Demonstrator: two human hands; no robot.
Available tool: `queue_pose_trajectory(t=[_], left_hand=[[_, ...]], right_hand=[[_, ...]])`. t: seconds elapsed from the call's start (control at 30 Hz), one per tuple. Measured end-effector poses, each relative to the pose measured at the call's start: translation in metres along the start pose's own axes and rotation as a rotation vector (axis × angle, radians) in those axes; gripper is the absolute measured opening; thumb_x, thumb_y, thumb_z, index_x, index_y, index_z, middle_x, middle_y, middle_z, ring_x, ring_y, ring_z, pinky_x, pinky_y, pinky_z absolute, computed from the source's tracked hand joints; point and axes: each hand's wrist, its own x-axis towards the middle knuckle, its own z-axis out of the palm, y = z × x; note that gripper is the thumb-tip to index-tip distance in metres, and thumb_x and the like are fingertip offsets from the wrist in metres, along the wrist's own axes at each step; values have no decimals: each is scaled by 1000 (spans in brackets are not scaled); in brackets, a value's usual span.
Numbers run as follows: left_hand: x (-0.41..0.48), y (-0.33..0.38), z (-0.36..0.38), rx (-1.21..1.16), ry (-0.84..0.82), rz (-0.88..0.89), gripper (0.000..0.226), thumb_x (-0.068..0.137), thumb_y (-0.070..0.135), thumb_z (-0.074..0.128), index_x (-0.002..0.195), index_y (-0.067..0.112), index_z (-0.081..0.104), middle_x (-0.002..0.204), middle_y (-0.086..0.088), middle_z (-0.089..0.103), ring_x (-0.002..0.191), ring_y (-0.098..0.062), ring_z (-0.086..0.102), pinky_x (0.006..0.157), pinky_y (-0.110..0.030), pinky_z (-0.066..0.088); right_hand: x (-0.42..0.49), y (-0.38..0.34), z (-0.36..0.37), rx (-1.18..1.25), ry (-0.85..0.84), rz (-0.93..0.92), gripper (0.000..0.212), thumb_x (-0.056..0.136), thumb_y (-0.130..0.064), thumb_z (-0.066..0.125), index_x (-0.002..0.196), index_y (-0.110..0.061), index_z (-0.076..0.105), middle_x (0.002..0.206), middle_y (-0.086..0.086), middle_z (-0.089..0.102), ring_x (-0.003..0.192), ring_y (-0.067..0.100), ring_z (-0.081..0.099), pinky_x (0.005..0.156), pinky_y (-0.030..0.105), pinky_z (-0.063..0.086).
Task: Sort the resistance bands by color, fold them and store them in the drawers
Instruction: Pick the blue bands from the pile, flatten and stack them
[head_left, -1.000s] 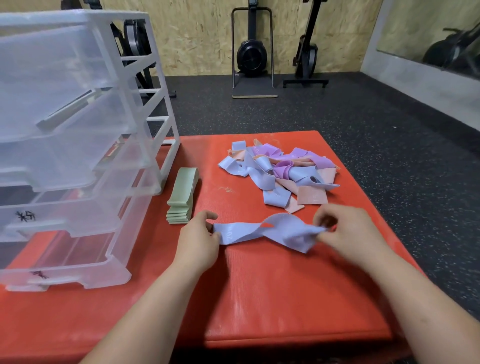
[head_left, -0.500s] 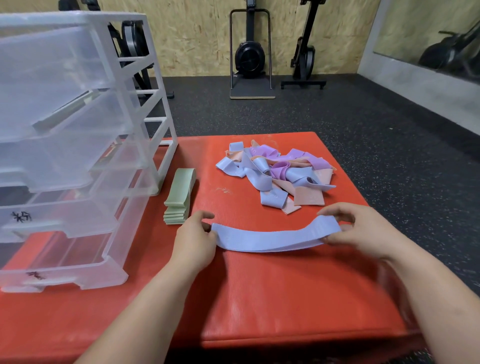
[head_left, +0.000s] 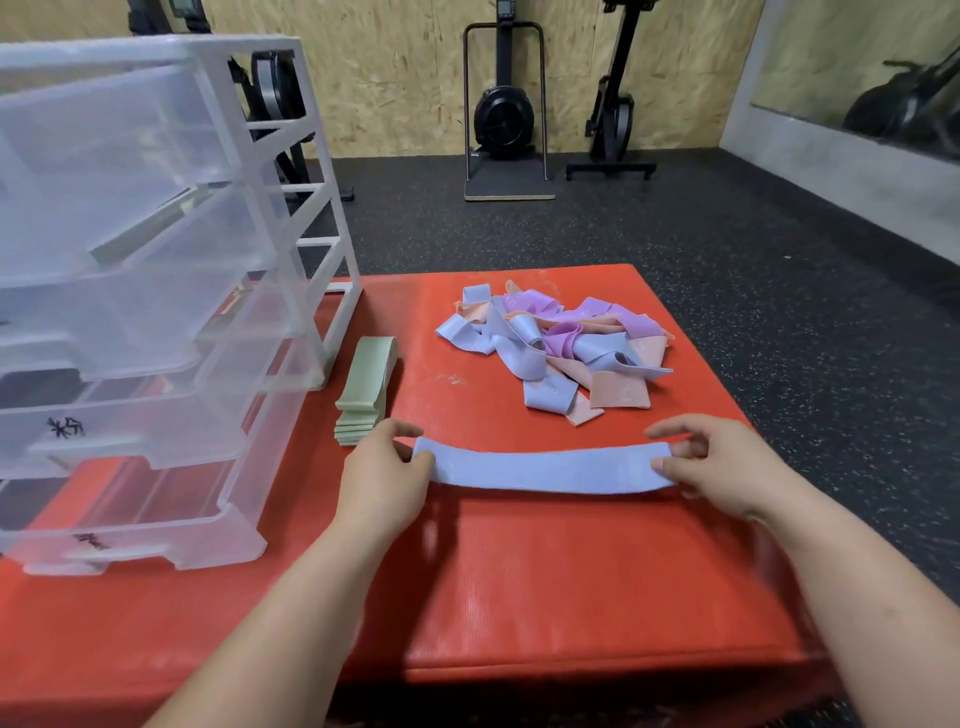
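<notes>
A light blue resistance band (head_left: 545, 472) is stretched flat and straight just above the red mat (head_left: 519, 582). My left hand (head_left: 387, 480) pinches its left end and my right hand (head_left: 719, 470) pinches its right end. Behind it lies a loose pile of blue, purple and peach bands (head_left: 558, 351). A neat stack of folded green bands (head_left: 363, 397) rests beside the clear plastic drawer unit (head_left: 156, 312), which stands on the mat's left side with its drawers pulled partly out.
The mat's far and right edges drop to a dark speckled gym floor (head_left: 779, 312). Exercise machines (head_left: 506, 109) stand against the wooden back wall. A mirror (head_left: 883, 88) is on the right wall.
The blue band was twisted and bunched between my hands; now it is untwisted and pulled out flat and straight, with my right hand moved further right.
</notes>
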Motion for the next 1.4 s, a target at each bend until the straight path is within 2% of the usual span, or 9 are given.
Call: queue_pose_trajectory(t=[0.13,0.3,0.43,0.6,0.9,1.0,1.1,1.3,1.4], left_hand=[[4,-2,-9,43,-54,9,20,86,25,67,106,31,67,78,4,72,77,-14,69,63,-31,44],[2,-13,-14,391,-251,80,26,77,31,69,102,34,63,78,7,71,77,-12,67,65,-33,53],[3,-10,-11,406,-176,159,45,70,38,67,114,38,60,93,5,62,93,-22,63,71,-36,50],[6,2,-4,274,-39,234,31,82,29,72,112,35,64,91,11,60,84,-15,60,72,-35,48],[13,6,37,191,-105,392,22,89,33,70,111,35,65,93,15,60,91,-15,58,85,-38,51],[16,5,45,218,-107,423,21,91,33,69,111,34,66,99,11,60,98,-18,56,90,-38,49],[19,4,47,234,-99,432,20,92,33,68,112,33,67,103,10,61,101,-19,54,92,-38,47],[21,4,45,212,-93,441,21,93,32,68,114,32,68,104,10,61,103,-18,53,92,-33,45],[20,5,43,192,-78,454,22,93,32,68,116,31,69,106,10,60,105,-18,53,94,-34,46]], right_hand=[[0,0,-9,93,-52,74,29,87,3,77,110,-15,72,70,8,62,54,16,54,51,26,50],[1,13,-3,-322,-135,139,33,78,-11,87,103,-24,71,69,-1,74,56,14,64,58,31,54],[5,7,-7,-473,-18,90,30,74,-25,90,97,-33,72,73,-9,73,65,8,68,62,27,45],[14,-5,2,-408,72,22,22,82,-31,85,98,-35,71,74,-12,73,64,4,65,61,26,42],[49,-38,65,-367,69,-229,36,93,-38,67,128,-46,67,116,-16,68,112,16,60,91,37,51],[59,-43,84,-504,31,-163,42,97,-46,62,138,-45,59,128,-6,64,126,29,46,104,47,46],[67,-44,95,-617,3,-134,46,100,-47,57,146,-40,54,144,-5,57,128,32,40,112,49,38],[71,-53,95,-380,39,-227,37,102,-24,60,139,-25,64,145,-4,58,137,25,43,118,39,33],[61,-72,84,30,145,-271,31,99,-14,67,128,-25,71,124,-7,70,116,1,63,100,23,48]])
